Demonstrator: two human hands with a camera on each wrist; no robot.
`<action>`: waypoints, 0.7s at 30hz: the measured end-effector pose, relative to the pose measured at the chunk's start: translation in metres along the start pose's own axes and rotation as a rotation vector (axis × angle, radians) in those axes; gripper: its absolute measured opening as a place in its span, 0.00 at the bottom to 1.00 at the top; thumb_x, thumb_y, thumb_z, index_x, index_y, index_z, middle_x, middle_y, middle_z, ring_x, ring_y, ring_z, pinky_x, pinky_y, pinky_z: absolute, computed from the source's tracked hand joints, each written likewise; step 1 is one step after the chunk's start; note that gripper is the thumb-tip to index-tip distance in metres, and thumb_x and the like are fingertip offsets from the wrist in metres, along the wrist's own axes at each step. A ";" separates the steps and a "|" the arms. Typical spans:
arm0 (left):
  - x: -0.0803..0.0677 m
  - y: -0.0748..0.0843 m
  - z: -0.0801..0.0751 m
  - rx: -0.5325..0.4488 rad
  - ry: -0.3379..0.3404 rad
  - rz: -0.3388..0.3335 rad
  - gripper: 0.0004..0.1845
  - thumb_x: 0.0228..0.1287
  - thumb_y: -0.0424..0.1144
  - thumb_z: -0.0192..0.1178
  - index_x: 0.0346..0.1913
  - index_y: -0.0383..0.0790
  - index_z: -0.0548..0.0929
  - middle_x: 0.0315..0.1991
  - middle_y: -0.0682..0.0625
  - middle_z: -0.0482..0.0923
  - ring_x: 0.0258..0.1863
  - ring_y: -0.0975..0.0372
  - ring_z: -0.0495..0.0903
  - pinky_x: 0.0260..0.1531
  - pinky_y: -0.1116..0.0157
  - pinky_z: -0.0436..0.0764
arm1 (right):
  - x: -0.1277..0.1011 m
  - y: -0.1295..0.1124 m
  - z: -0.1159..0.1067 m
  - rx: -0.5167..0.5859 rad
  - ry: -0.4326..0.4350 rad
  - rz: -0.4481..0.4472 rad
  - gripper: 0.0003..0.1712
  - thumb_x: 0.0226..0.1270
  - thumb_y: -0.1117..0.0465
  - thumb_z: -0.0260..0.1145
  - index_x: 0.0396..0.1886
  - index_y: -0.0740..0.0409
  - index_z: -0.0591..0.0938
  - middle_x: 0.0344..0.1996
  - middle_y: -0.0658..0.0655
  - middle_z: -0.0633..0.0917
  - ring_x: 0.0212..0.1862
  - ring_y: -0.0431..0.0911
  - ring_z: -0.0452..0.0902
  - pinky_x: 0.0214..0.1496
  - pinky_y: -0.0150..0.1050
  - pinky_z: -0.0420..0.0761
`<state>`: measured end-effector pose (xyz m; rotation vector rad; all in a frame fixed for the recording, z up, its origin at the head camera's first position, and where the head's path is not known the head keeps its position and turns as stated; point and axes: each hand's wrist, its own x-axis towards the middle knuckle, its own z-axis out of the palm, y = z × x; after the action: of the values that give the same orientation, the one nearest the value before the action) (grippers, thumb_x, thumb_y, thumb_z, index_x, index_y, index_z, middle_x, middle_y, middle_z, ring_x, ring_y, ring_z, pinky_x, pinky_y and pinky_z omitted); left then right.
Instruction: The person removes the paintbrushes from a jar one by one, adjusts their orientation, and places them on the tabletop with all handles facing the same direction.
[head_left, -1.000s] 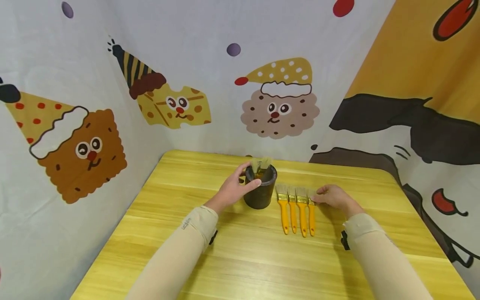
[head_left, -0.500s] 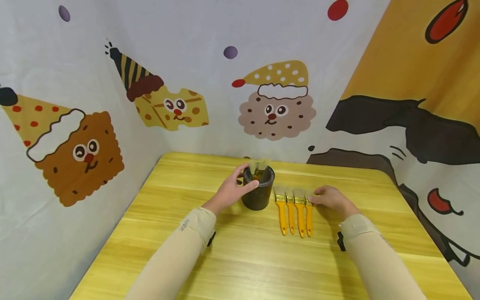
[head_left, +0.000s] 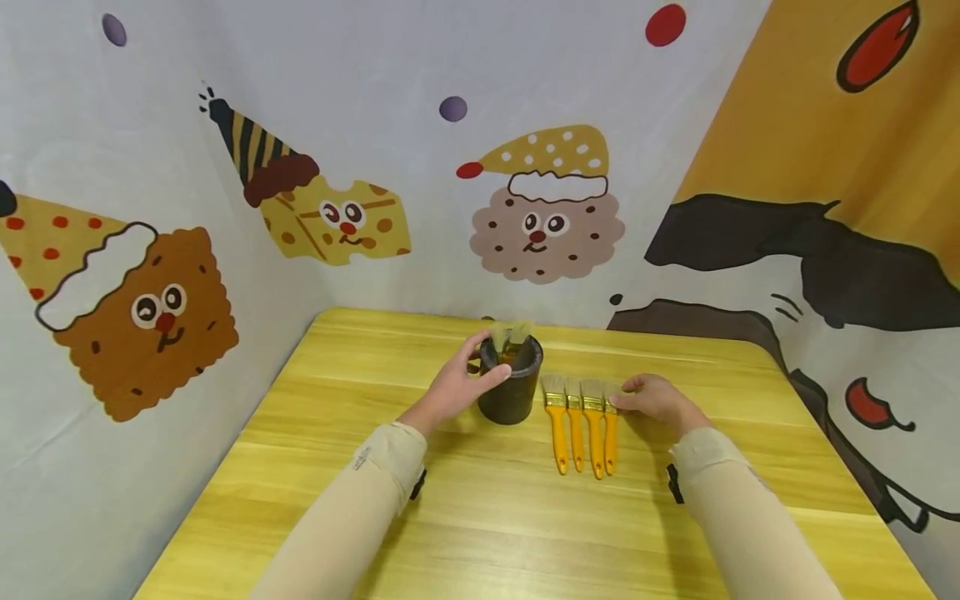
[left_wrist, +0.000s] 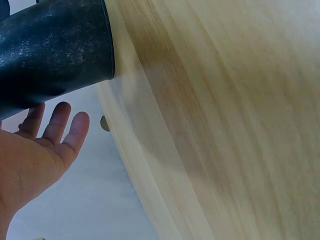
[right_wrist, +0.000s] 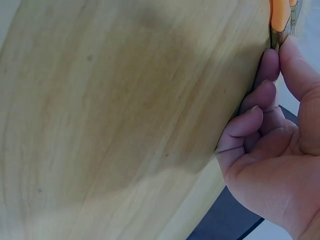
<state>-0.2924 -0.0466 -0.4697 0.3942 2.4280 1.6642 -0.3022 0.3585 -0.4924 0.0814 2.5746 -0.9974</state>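
My left hand [head_left: 455,389] curls round the dark round pot [head_left: 511,379] at mid-worktop, thumb at the rim; two bristle heads stick out of it. At its three o'clock lie four yellow-handled flat paintbrushes [head_left: 579,421] side by side on the yellow wooden worktop [head_left: 480,517]. My right hand [head_left: 654,398] pinches the rightmost brush at its metal ferrule. The brushes look light and stiff with soft bristles; I judge the ferrule the best hold.

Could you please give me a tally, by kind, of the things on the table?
Yellow-handled brushes lying on the table: 4
Brushes standing in the cup: 2, as far as the bristles show
Dark cup: 1
Total: 7
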 end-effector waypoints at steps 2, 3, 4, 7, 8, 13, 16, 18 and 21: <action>-0.001 -0.001 0.000 0.000 0.001 0.001 0.44 0.62 0.76 0.66 0.79 0.86 0.57 0.77 0.48 0.69 0.72 0.46 0.75 0.66 0.42 0.81 | 0.001 -0.001 0.000 -0.002 -0.002 0.007 0.43 0.76 0.43 0.71 0.73 0.72 0.71 0.70 0.75 0.75 0.69 0.68 0.72 0.73 0.66 0.73; -0.001 -0.001 0.000 0.002 0.002 0.001 0.44 0.62 0.76 0.66 0.79 0.86 0.57 0.77 0.48 0.69 0.72 0.46 0.75 0.66 0.42 0.81 | 0.000 -0.002 0.000 -0.011 -0.002 0.011 0.43 0.77 0.43 0.70 0.73 0.72 0.71 0.71 0.75 0.74 0.71 0.69 0.71 0.74 0.67 0.71; -0.001 -0.001 0.000 0.007 0.004 0.002 0.45 0.62 0.77 0.66 0.79 0.86 0.57 0.77 0.48 0.69 0.72 0.46 0.75 0.66 0.42 0.81 | 0.000 -0.004 0.000 -0.018 -0.003 0.015 0.42 0.77 0.43 0.70 0.72 0.72 0.71 0.71 0.75 0.74 0.71 0.69 0.70 0.75 0.68 0.70; -0.001 0.000 -0.001 0.031 0.011 0.002 0.45 0.61 0.78 0.65 0.79 0.86 0.56 0.78 0.48 0.68 0.73 0.46 0.75 0.65 0.41 0.81 | 0.000 -0.007 -0.002 -0.024 -0.008 0.020 0.42 0.78 0.44 0.69 0.73 0.73 0.70 0.71 0.75 0.74 0.72 0.70 0.69 0.76 0.69 0.68; -0.001 0.000 -0.001 0.041 0.014 0.003 0.45 0.61 0.78 0.64 0.79 0.87 0.56 0.78 0.47 0.68 0.73 0.46 0.74 0.65 0.41 0.81 | -0.001 -0.008 -0.003 -0.021 -0.010 0.023 0.42 0.78 0.44 0.69 0.73 0.73 0.70 0.71 0.75 0.73 0.72 0.70 0.68 0.77 0.69 0.67; 0.000 0.003 -0.001 0.084 0.014 0.003 0.44 0.62 0.80 0.62 0.78 0.88 0.54 0.79 0.48 0.68 0.74 0.47 0.73 0.66 0.40 0.80 | -0.001 -0.010 -0.005 -0.010 -0.018 0.038 0.41 0.78 0.44 0.69 0.73 0.72 0.70 0.72 0.75 0.72 0.73 0.70 0.67 0.77 0.69 0.67; 0.000 0.006 -0.002 0.094 0.011 -0.003 0.44 0.63 0.79 0.62 0.79 0.86 0.54 0.80 0.48 0.66 0.76 0.47 0.71 0.68 0.39 0.78 | -0.001 -0.010 -0.005 -0.019 -0.020 0.040 0.41 0.78 0.44 0.69 0.73 0.71 0.70 0.72 0.75 0.72 0.73 0.70 0.68 0.77 0.68 0.68; 0.000 0.008 -0.003 0.101 0.010 -0.008 0.46 0.63 0.78 0.63 0.80 0.83 0.54 0.81 0.47 0.65 0.77 0.46 0.70 0.70 0.38 0.77 | 0.000 -0.009 -0.005 -0.035 -0.021 0.034 0.41 0.78 0.44 0.69 0.72 0.72 0.71 0.72 0.76 0.72 0.73 0.71 0.68 0.77 0.69 0.67; 0.002 0.012 -0.001 0.143 0.003 -0.012 0.50 0.60 0.79 0.64 0.82 0.80 0.53 0.84 0.49 0.60 0.80 0.45 0.67 0.72 0.38 0.74 | 0.000 -0.008 -0.005 -0.048 -0.021 0.036 0.41 0.78 0.43 0.69 0.73 0.72 0.71 0.73 0.76 0.71 0.74 0.71 0.66 0.78 0.69 0.66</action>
<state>-0.2928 -0.0431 -0.4579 0.3969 2.5542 1.4928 -0.3057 0.3559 -0.4835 0.1034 2.5672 -0.9187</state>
